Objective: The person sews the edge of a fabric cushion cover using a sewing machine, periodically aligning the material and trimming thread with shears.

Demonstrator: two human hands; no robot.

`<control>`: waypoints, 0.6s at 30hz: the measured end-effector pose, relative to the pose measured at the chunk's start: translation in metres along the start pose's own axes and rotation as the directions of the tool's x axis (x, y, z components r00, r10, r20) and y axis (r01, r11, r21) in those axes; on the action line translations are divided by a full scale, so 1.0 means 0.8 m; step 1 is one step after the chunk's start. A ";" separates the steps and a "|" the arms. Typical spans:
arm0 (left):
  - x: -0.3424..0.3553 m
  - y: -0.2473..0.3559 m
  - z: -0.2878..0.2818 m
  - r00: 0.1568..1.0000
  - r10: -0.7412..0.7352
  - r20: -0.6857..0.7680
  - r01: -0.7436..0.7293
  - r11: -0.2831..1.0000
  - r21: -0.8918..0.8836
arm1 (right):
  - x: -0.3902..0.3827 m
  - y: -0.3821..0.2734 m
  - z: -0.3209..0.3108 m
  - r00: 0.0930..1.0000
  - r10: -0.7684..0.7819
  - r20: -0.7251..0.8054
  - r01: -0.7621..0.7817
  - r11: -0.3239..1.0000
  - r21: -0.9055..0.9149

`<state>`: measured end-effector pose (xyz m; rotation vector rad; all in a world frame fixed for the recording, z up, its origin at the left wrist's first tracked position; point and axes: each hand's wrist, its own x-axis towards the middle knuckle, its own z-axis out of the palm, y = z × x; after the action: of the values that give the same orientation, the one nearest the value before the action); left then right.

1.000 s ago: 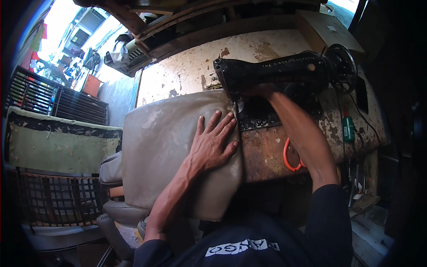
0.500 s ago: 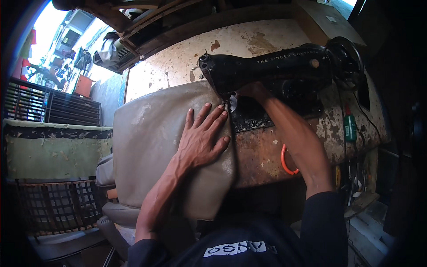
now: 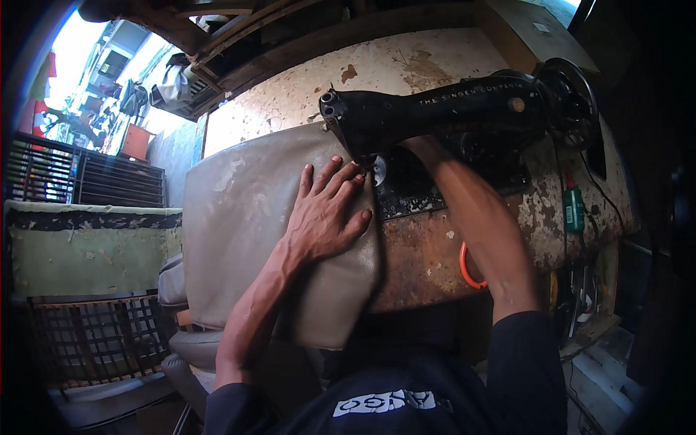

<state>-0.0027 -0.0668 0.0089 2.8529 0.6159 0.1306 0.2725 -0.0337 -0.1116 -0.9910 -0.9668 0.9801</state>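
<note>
A: Where does the grey leatherette cover [image 3: 246,239] lie?

B: Spread over the left end of the sewing table [image 3: 435,254], its right edge run up under the head of the black sewing machine [image 3: 449,116]. Its left and near parts hang past the table's front edge, over the stacked grey seat cushions [image 3: 181,348] below.

A: And the left hand [image 3: 326,217]?

B: Flat on the cover, just left of the needle area. Fingers spread apart, fingertips almost at the machine's foot. I'd judge it is pressed down so, to keep the sheet taut and steer the seam edge, since so much of the material hangs off the table.

A: The right hand?

B: The right hand [image 3: 420,145] goes in under the machine's arm, behind the needle. The machine hides its fingers, so I cannot tell whether they are apart or pinched on the cover.

A: What else is about?

B: An orange ring [image 3: 466,267] hangs at the table's front edge beside the right forearm, and a small green bottle [image 3: 573,209] stands near the right end, below the hand wheel [image 3: 573,101]. The tabletop is rusty and flaking. Off left stands a worn green panel [image 3: 87,250] and a dark wire crate [image 3: 94,337].
</note>
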 end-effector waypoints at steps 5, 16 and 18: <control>0.002 0.014 0.001 0.995 -0.050 -0.089 0.053 0.998 0.039 | 0.011 -0.012 -0.012 0.998 -0.035 -0.043 0.030 0.995 -0.094; -0.026 0.041 0.010 0.998 -0.055 -0.014 0.055 0.999 -0.001 | 0.018 -0.003 0.017 0.990 -0.055 0.128 0.102 0.913 -0.396; -0.020 0.043 0.007 0.999 -0.038 -0.029 0.038 0.999 -0.001 | 0.024 0.002 0.015 0.990 -0.072 0.125 0.116 0.911 -0.395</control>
<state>-0.0031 -0.1052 0.0109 2.8417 0.6755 0.1662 0.2656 -0.0129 -0.1064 -1.2269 -1.3304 0.7736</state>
